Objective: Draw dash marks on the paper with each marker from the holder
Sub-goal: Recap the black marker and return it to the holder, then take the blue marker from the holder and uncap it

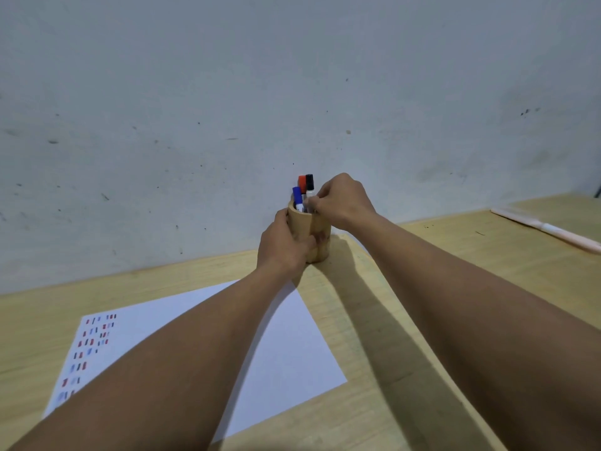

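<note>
A round wooden holder [317,227] stands on the table near the wall. Three markers stick up out of it: a blue-capped marker [297,195], a red-capped marker [302,181] and a black-capped marker [310,182]. My left hand [282,245] is wrapped around the holder's left side. My right hand [343,200] reaches over the rim, its fingertips pinched on the white barrel of the black-capped marker. The white paper [286,340] lies in front, with rows of red, blue and black dashes [89,343] along its left part. My forearms cover part of the sheet.
The wooden table [383,418] runs up to a grey scuffed wall [292,92]. A long pale stick-like object [549,231] lies at the far right of the table.
</note>
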`<state>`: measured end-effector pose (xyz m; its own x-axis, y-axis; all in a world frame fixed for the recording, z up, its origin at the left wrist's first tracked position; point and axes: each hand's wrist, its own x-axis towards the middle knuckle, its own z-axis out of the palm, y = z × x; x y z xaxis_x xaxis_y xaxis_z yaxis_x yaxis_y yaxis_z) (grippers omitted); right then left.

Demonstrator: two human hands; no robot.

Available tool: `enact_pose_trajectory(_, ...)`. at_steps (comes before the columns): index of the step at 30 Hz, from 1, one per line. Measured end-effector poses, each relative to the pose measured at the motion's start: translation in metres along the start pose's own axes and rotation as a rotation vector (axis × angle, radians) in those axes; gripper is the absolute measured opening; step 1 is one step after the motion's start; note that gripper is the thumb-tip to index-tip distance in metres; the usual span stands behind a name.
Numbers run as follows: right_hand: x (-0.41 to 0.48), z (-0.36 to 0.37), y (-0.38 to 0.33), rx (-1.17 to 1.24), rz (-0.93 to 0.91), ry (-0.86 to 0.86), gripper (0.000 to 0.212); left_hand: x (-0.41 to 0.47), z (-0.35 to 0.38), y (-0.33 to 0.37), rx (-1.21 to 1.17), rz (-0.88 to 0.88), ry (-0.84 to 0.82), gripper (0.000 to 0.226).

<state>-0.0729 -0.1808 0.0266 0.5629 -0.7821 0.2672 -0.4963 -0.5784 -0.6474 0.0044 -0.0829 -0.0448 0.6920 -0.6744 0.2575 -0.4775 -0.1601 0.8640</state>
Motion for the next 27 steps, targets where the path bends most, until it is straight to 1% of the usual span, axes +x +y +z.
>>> enact_pose_trajectory(3,0.0,0.0,-0.002,-0.012,-0.022,0.042,0.016,0.0,0.0,-0.001,-0.006,0.007,0.001,0.065)
enact_pose_trajectory(8,0.002,0.005,-0.004,-0.03,-0.04,0.057,0.009,0.0,0.0,-0.002,-0.038,0.013,-0.002,0.067)
enact_pose_trajectory(11,0.003,0.007,-0.007,-0.039,-0.016,0.017,0.01,0.001,-0.001,-0.002,-0.036,0.006,-0.002,0.066)
enact_pose_trajectory(17,0.006,0.011,-0.016,-0.119,0.006,-0.007,0.024,0.002,-0.001,-0.008,-0.035,-0.006,0.009,0.068)
enact_pose_trajectory(23,0.006,0.013,-0.021,-0.223,0.008,-0.013,0.025,0.001,-0.002,-0.008,-0.056,-0.013,0.009,0.054)
enact_pose_trajectory(27,0.008,0.014,-0.02,-0.203,0.021,-0.007,0.03,-0.003,-0.004,-0.005,-0.098,-0.022,0.005,0.057)
